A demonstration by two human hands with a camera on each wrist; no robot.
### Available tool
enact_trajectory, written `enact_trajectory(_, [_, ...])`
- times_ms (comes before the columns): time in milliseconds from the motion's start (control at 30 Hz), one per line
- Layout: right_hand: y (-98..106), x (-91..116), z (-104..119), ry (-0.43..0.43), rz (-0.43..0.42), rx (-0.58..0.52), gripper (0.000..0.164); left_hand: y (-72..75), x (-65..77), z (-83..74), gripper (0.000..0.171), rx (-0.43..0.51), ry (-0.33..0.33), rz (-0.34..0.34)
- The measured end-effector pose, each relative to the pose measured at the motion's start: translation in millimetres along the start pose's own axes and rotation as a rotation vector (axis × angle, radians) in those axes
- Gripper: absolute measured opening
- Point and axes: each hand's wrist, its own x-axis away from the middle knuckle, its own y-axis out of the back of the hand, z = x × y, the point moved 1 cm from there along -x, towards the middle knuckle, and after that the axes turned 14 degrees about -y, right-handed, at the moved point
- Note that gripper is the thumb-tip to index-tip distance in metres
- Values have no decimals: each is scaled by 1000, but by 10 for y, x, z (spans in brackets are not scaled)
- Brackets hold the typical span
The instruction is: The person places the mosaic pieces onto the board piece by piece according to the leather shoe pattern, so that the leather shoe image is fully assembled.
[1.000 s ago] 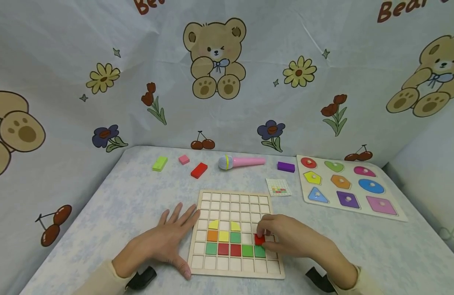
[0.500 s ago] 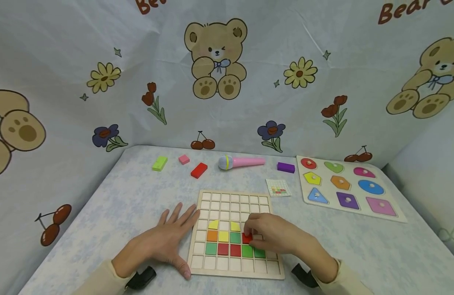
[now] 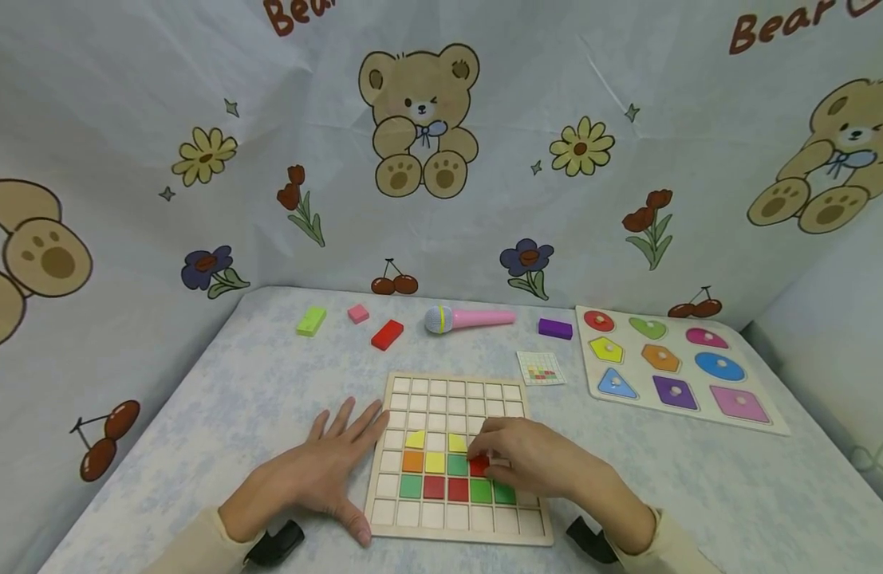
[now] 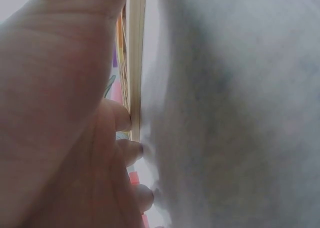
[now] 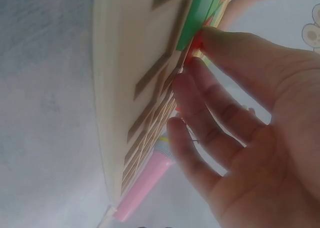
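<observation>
A wooden grid board (image 3: 423,513) lies on the table, with yellow, orange, green and red tiles in several of its cells. My right hand (image 3: 538,458) pinches a red square tile (image 3: 478,466) at a cell just right of a green tile, above the lower row. In the right wrist view the thumb and fingertips meet at the red tile (image 5: 196,44); the fingers partly cover it. Spread flat, my left hand (image 3: 326,470) rests along the board's left edge, its thumb and fingertips touching the frame. The left wrist view shows its palm (image 4: 65,103) beside the board's side (image 4: 135,63).
Behind the board lie a small pattern card (image 3: 541,368), a pink toy microphone (image 3: 477,319), and purple (image 3: 555,328), red (image 3: 387,335), pink (image 3: 358,313) and lime (image 3: 311,321) blocks. A shape-puzzle board (image 3: 638,381) sits at the right.
My right hand has moved left by one cell with the red tile, from above the last green tile to beside the upper green one. My left hand has stayed put.
</observation>
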Motion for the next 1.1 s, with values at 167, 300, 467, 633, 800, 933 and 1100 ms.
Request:
enact_trajectory(167, [-7, 2, -14, 2, 3, -2, 20, -2, 2, 2, 146, 2, 2, -2])
enact_trajectory(300, [-7, -3, -10, 26, -7, 12, 19, -3, 0, -2, 147, -7, 8, 3])
enact_trajectory(467, [8, -20, 28, 48, -23, 46, 16, -1, -8, 0, 147, -9, 17, 12])
enact_trajectory(633, [41, -57, 73, 45, -32, 89, 11, 4, -19, 4, 147, -16, 17, 15])
enact_trajectory(800, [67, -76, 124, 14, -35, 90, 9, 10, -31, -2, 147, -20, 10, 22])
enact_trajectory(933, [68, -96, 162, -32, -22, 74, 9, 15, -26, -3, 147, -22, 15, 31])
enact_trajectory(1100, [60, -93, 164, -87, -6, 65, 10, 11, -17, 0, 148, -26, 21, 27])
